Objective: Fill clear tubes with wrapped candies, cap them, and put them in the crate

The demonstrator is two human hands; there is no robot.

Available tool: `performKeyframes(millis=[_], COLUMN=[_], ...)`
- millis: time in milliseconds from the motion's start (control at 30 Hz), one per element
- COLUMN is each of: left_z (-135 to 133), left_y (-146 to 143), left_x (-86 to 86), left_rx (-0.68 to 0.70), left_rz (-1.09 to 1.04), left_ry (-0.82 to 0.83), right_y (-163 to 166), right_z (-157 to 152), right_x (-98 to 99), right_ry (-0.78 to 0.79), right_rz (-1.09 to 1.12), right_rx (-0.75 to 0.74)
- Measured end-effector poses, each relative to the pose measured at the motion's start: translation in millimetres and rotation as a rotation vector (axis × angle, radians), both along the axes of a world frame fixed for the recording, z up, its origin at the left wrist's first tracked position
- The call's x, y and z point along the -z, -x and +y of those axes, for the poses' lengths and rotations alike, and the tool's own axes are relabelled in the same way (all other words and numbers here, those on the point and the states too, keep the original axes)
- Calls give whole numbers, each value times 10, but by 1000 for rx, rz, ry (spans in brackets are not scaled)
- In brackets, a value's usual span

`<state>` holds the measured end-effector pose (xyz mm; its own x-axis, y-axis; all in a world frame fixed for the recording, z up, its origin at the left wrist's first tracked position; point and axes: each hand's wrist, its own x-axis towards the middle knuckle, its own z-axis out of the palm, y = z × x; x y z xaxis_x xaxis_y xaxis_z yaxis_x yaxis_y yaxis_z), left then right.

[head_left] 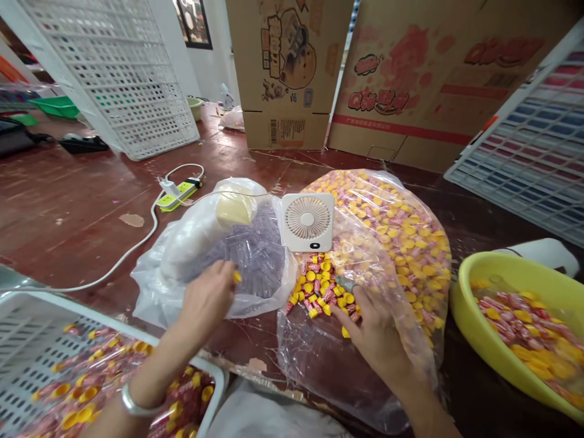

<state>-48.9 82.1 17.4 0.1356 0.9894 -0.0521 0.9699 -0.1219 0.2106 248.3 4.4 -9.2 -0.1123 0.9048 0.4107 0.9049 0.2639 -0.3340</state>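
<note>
My left hand (207,298) is pinched shut on a small yellow cap (236,277), just over a clear bag of transparent tubes (255,255). My right hand (371,328) reaches into a big clear bag (401,243) of yellow caps and red-wrapped candies. Its fingers lie spread on a loose pile of yellow caps (323,292) at the bag's mouth. A ring sits on one finger and a silver bangle (132,403) on my left wrist.
A small white fan (308,222) stands between the two bags. A yellow-green basin (515,331) of candy tubes sits at right, a white crate (31,340) with filled tubes at lower left. Cardboard boxes (287,67), upright crates and a power strip (176,194) lie behind.
</note>
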Motion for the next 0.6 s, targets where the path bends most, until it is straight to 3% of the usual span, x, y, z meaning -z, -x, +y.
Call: performKeyframes(millis=[100,233,367,433,500,600], left_z=[224,278,206,109,-39,-302], left_y=[167,114,115,164,199,150], left_x=[135,323,262,161,73,47], left_rx=[-39,-41,33,62,29,-54], left_rz=[242,187,20,-231,-625,-1155], left_ry=[46,83,88,96,155,374], right_y=[-68,220,470,493,461,372], right_z=[-40,-75,-22,6,14,-10], right_x=[188,365,492,545,555,435], right_ry=[128,229,201,177,173,180], right_rz=[-142,-235,-326,-313,-238,55], right_rx=[-22,-130,-58,-51,-31,8])
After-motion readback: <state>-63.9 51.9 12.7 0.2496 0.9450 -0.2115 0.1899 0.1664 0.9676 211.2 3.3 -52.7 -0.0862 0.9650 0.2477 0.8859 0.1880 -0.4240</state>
